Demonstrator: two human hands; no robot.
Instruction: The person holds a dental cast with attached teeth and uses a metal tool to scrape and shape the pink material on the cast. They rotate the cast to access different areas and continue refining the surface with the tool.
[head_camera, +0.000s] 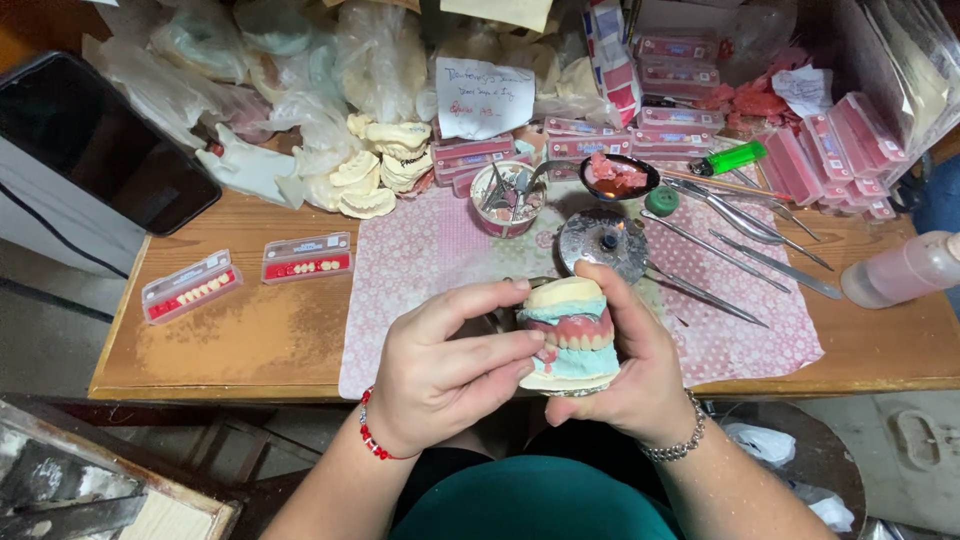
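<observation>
Both hands, left hand (445, 365) and right hand (640, 370), grip 1 dental model (570, 335) of pale plaster and pink wax near the table edge, while 2 flat tooth cards (250, 272) lie far left, 1 white paper note (485, 97) stands behind, and 1 green lighter (728, 158) lies far right.

Left hand (450, 365): raised before the body, back toward the camera, thumb along the top, index and middle fingers (505, 350) curled inward to the right. Red bead bracelet at the wrist. Left forearm: bare, rising from lower left.
Right hand (625, 365): opposite the left, palm turned inward, cupped, thumb up at the top, fingers closed in a grip. Silver chain bracelet at the wrist. Right forearm: bare, rising from lower right.
Both hands close together, nearly meeting
</observation>
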